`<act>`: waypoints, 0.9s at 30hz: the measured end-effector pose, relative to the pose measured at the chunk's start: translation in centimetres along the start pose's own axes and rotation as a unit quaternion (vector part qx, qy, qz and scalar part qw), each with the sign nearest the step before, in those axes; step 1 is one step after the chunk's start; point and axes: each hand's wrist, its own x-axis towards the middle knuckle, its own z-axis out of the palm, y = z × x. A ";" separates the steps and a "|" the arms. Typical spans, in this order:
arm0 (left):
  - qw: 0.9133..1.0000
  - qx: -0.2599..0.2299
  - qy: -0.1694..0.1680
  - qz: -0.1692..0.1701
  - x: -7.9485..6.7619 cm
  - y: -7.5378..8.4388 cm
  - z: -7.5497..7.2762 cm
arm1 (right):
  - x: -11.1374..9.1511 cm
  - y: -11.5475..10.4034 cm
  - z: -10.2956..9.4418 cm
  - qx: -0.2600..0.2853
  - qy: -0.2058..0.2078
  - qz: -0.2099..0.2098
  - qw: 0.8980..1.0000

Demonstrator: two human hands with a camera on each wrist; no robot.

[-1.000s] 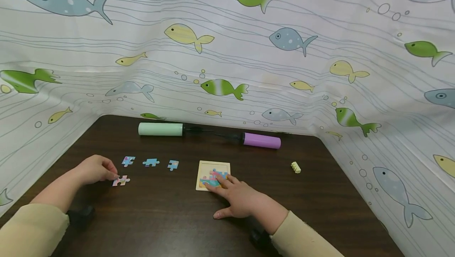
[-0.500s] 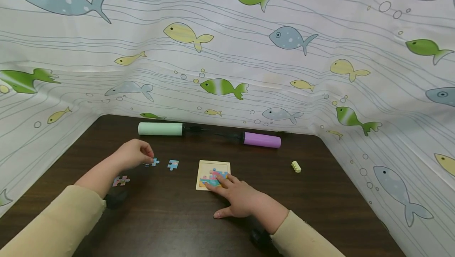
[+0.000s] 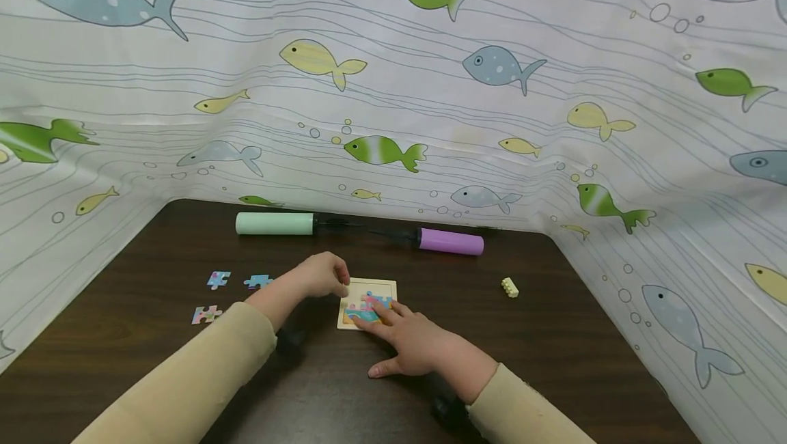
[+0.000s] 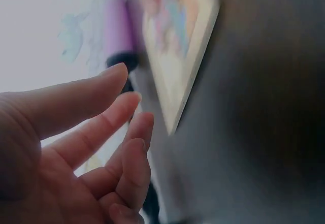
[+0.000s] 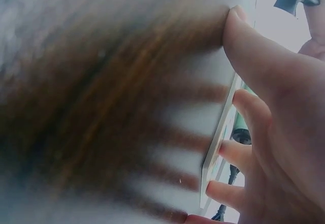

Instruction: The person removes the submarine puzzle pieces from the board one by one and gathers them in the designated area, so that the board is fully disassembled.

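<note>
A square wooden puzzle tray (image 3: 389,287), partly filled with blue and pink pieces, lies mid-table. My right hand (image 3: 410,343) lies with spread fingers over its lower right part, fingertips touching it and thumb on the table. Over the tray's upper left corner hovers my left hand (image 3: 320,275), its fingers loosely bent. In the left wrist view a gap shows between thumb and index finger (image 4: 124,104), with nothing between them. To the left lie a blue puzzle piece (image 3: 218,280), a second blue piece (image 3: 257,281) partly behind my forearm, and a pink piece (image 3: 206,314).
At the back of the dark table (image 3: 522,376) lie a pale green hand pump (image 3: 274,224) and a purple one (image 3: 451,242), their black ends facing. A small pale yellow toy brick (image 3: 509,287) is at the right. A fish-print curtain (image 3: 393,109) encloses the table.
My left hand has swept right from the pink piece, across the blue pieces, to the tray's corner. Its arm now covers the rightmost blue piece. My right hand stays on the tray.
</note>
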 end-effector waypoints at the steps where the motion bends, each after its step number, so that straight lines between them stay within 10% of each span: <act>1: 1.000 0.005 -0.004 -0.002 0.2 0.3 0.5 | 0.0 0.0 0.0 0.002 0.000 0.000 1.000; 12: 0.999 0.024 -0.015 -0.019 1.1 2.3 3.7 | -0.3 -0.1 -0.2 0.015 0.003 -0.008 1.000; 27: 0.999 0.027 -0.005 -0.034 1.1 2.6 4.0 | -0.4 -0.2 -0.1 0.023 -0.007 0.000 1.000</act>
